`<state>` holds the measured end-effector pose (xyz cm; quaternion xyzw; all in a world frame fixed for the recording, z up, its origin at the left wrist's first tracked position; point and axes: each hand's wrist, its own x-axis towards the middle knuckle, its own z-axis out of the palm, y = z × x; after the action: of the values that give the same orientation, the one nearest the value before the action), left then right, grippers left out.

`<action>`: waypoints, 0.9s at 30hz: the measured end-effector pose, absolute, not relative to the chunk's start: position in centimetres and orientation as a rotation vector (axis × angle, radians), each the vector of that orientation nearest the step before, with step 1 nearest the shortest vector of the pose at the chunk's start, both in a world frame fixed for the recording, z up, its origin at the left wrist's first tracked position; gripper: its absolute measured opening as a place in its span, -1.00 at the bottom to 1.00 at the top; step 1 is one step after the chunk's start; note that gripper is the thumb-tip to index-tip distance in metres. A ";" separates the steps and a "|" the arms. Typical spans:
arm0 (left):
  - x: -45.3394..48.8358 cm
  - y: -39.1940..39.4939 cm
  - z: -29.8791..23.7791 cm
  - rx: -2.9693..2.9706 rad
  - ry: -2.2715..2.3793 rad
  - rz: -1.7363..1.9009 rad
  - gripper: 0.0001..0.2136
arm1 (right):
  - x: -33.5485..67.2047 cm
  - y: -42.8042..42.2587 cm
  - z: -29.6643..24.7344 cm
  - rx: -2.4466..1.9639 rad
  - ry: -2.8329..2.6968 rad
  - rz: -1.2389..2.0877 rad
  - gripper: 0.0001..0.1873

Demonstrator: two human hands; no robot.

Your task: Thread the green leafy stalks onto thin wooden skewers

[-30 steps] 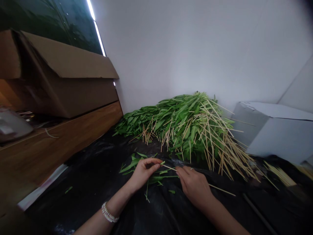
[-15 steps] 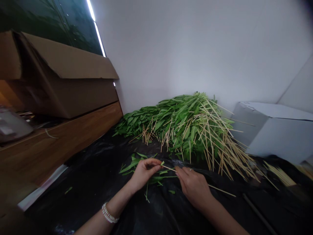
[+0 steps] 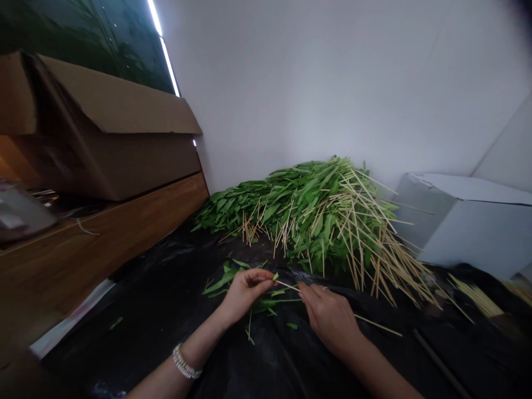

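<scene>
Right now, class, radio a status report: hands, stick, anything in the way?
Left hand: pinching at green piece. Right hand: holding thin stick, which spans both hands. Loose leaves close by, none blocking.

Thin stick (image 3: 287, 285), lt. tan, slanted

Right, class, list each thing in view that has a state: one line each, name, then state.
Thin stick, held, slanting
Left hand, pinching a green piece at the stick's end
Right hand, closed over the stick
Leafy heap, piled up
Heap's sticks, splayed
Cardboard box, flaps open
White box, top shut
Black plastic sheet, spread, wrinkled
</scene>
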<state>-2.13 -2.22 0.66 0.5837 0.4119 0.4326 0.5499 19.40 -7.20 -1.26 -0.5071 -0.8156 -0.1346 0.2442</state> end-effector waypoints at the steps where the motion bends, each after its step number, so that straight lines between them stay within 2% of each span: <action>1: -2.1 -2.2 0.7 1.383 0.970 1.020 -0.70 | 19.4 -7.2 -1.3 -1.382 -2.228 -0.368 -0.70; 27: -2.3 -2.3 0.3 1.316 0.913 0.963 -0.68 | 18.9 -7.5 -1.9 -1.353 -2.265 -0.341 -0.64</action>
<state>-2.29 -2.34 0.33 0.5664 0.3927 0.4144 0.5944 18.85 -7.52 -1.91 -0.4940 -0.8268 -0.1245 0.2385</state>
